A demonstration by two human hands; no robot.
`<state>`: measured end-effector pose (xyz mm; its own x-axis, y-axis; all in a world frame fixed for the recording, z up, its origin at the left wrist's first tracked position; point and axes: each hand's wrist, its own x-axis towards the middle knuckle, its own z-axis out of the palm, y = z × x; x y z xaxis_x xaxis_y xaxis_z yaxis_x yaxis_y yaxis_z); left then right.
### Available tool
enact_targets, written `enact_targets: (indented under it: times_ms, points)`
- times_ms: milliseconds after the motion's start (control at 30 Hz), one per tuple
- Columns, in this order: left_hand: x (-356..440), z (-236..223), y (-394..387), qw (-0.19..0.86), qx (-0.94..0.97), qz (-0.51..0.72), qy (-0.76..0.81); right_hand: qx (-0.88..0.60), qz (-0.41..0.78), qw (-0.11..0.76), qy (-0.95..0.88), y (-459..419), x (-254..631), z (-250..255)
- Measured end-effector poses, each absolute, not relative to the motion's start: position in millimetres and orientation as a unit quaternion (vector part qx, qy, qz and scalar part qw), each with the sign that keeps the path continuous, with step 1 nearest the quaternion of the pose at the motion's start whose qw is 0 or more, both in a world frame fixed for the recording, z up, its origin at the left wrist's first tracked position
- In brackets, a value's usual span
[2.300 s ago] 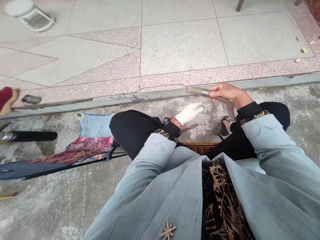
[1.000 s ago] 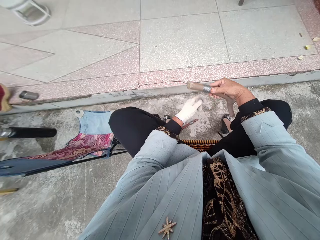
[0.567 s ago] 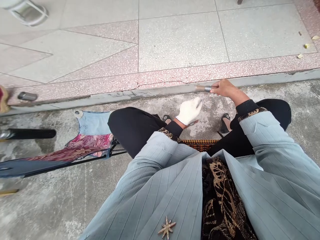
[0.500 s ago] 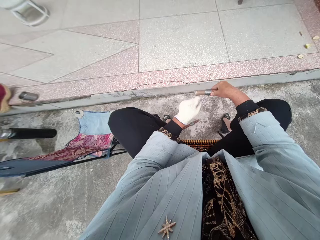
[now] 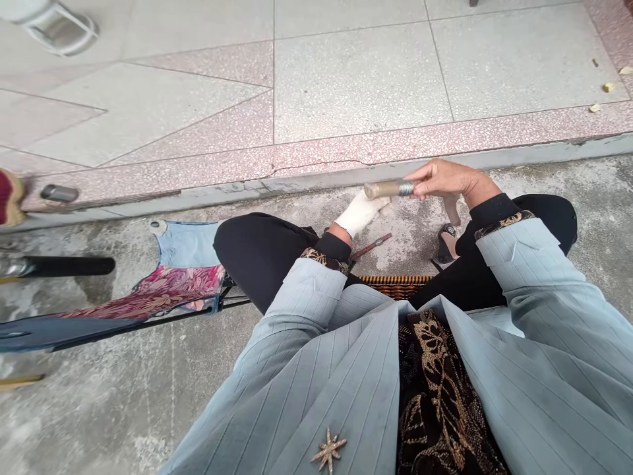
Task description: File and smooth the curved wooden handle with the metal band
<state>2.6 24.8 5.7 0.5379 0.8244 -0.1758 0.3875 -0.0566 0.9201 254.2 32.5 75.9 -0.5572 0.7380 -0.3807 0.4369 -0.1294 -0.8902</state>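
My bare right hand (image 5: 440, 178) grips a short tan rod (image 5: 383, 190) with silvery wire wound round it near my fingers. The rod points left, its blunt end slightly raised. Beneath that hand shows a blurred greyish-tan shape (image 5: 451, 210) I cannot identify. My left hand (image 5: 360, 212), in a white knitted glove, is curled just below the rod's left end. Its fingertips are partly hidden and blurred, so what it holds is unclear. Under the left wrist, a thin reddish-brown stick (image 5: 373, 245) slants across; whether it rests on the ground is unclear.
A woven basket edge (image 5: 395, 285) shows between my knees. To the left stand a folding chair with floral fabric (image 5: 182, 284) and a black tube (image 5: 69, 265). A small metal cylinder (image 5: 59, 193) lies on the pink terrazzo step (image 5: 316, 152) ahead.
My right hand has moved slightly left with the rod, whose end now faces me more. The gloved left hand has shifted left and down. The greyish-tan shape has appeared under the right hand.
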Motion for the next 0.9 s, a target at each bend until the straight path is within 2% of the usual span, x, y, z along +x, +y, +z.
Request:
enact_targets:
  times_ms: [67,133,267,533,733,900]
  points:
    - [9.0,2.6,18.2,0.567,0.676,0.206,0.424,-0.482,0.587,0.197,-0.620,32.5,252.9,75.1]
    - [14.0,0.5,12.9,0.564,0.683,0.202,0.419,-0.514,0.570,0.232,-0.597,33.3,250.9,72.3]
    - [16.1,-1.7,10.3,0.461,0.750,0.183,0.437,-0.586,0.506,0.237,-0.587,37.6,249.7,63.5]
    - [14.7,7.0,9.8,0.289,0.848,0.068,0.439,-0.659,0.365,0.110,-0.648,46.8,247.8,52.0]
    - [15.5,4.0,9.9,0.230,0.875,0.018,0.426,-0.646,0.283,0.016,-0.709,46.3,241.5,50.9]
    - [14.0,11.3,8.0,0.192,0.883,0.000,0.429,-0.614,0.276,-0.086,-0.734,44.6,241.6,51.1]
